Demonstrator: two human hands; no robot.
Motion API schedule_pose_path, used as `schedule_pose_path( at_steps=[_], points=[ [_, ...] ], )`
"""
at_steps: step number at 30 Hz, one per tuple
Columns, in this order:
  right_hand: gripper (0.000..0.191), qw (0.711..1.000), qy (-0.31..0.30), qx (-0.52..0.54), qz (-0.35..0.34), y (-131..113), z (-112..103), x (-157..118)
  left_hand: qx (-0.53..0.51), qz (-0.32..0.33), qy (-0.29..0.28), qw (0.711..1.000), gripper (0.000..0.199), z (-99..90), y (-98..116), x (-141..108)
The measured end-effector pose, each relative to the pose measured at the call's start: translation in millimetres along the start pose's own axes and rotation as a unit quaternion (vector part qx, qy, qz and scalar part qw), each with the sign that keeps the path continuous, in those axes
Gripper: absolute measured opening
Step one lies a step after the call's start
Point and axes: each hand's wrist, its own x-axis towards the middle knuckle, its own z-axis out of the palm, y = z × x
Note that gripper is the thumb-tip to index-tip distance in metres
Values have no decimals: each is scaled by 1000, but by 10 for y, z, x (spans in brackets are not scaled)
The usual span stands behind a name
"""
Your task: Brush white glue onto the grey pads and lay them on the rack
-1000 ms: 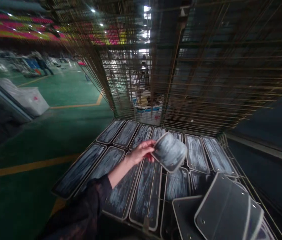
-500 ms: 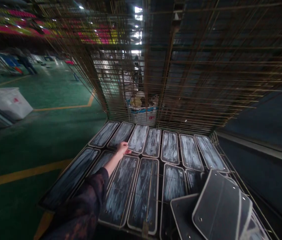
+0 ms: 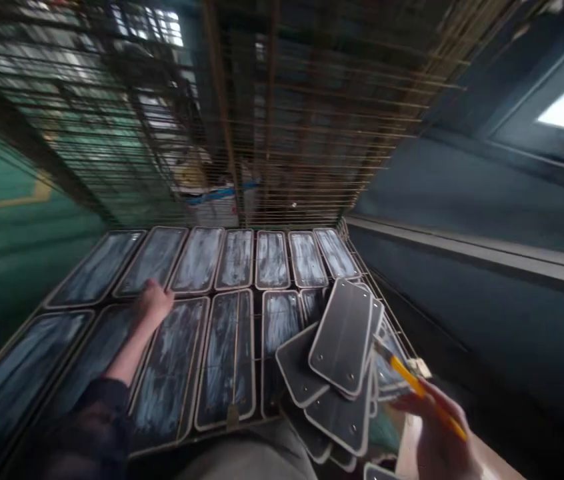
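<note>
Across the shelf of a rust-brown metal-wire rack [image 3: 225, 113]: flat, dark, round-cornered rectangular panels [image 3: 197, 259] with pale borders, laid out in two rows, seven in the far row; faces coated with whitish-blue, lengthwise streaks, uneven in density, dark ground visible between strokes. At the near edge of the far row, around the second and third panels from the left: bare left hand [image 3: 157, 303], fingers bent, beyond a dark fabric sleeve [image 3: 99, 420]; blurred, hence impossible to tell whether gripping a panel or merely touching.

At right, over the near part of the shelf: loose, overlapping pile of smooth matt grey panels [image 3: 345, 337] with pale rims; uncoated on top, small round bright spots at the ends; several coated panels partly covered. Just beside the pile: bare right hand [image 3: 437, 423], closed around a slender yellow-orange-handled brush [image 3: 407, 375]; dark tip close to the pile edge, contact impossible to tell.

Hidden or unclear: near-row panels beneath the left forearm [image 3: 135, 347]; near-row corner cut off at the left edge; rounded grey fabric form [image 3: 252, 460] cut off at the bottom; objects [image 3: 195, 172] behind the wire bars, too blurred for identification.
</note>
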Motion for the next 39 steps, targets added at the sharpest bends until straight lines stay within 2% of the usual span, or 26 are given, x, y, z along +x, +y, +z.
schedule_pose_path(
  at_steps=[1, 2, 4, 5, 7, 8, 9, 11, 13, 18, 21, 24, 27, 30, 32, 35, 37, 39],
  points=[
    [32, 999, 18, -6, 26, 62, -11, 13, 26, 27, 37, 999, 20, 50, 27, -117],
    [31, 999, 20, -14, 44, 119, -9, 48, 23, 62, 32, 997, 18, 121, 62, -283],
    [31, 998, -1, -27, 64, 217, 22, 174, -71, 110, -123, 984, 16, 318, 164, -753],
    [31, 997, -21, -34, 59, 260, 46, 259, -113, 128, -250, 953, 21, 439, 230, -1033],
    [30, 997, -56, -44, 36, 343, 101, 457, -158, 140, -440, 873, 32, 711, 387, -1596],
    [30, 996, -70, -52, 20, 387, 130, 564, -168, 139, -491, 843, 36, 851, 472, -1843],
    [29, 995, -80, -61, 5, 433, 160, 671, -174, 134, -519, 826, 39, 985, 555, -2052],
    [28, 992, -93, -82, -15, 531, 217, 876, -171, 137, -522, 824, 41, 1218, 704, -2337],
    [28, 990, -98, -95, -32, 628, 276, 1058, -146, 163, -498, 839, 40, 1385, 812, -2469],
    [26, 986, -108, -103, -70, 827, 442, 1366, -52, 262, -342, 901, 33, 1564, 914, -2498],
    [26, 982, -125, -115, -81, 912, 507, 1430, -24, 288, -281, 915, 31, 1619, 912, -2487],
    [25, 975, -163, -127, -82, 910, 451, 1380, -50, 250, -319, 913, 30, 1685, 890, -2475],
    [26, 969, -212, -113, -65, 769, 254, 1244, -107, 191, -383, 897, 29, 1735, 866, -2470],
    [31, 955, -289, -55, -37, 554, 30, 1137, -136, 166, -390, 896, 27, 1739, 858, -2488],
    [32, 949, -314, -16, -24, 457, -46, 1141, -136, 171, -376, 900, 26, 1716, 862, -2510],
    [31, 966, -257, 2, -23, 474, 5, 1255, -137, 193, -347, 908, 24, 1673, 873, -2543],
    [28, 977, -208, -28, -42, 570, 109, 1332, -134, 222, -306, 916, 23, 1657, 876, -2560],
    [26, 975, -200, -72, -72, 667, 206, 1339, -125, 250, -259, 925, 22, 1654, 871, -2574]
  ],
)
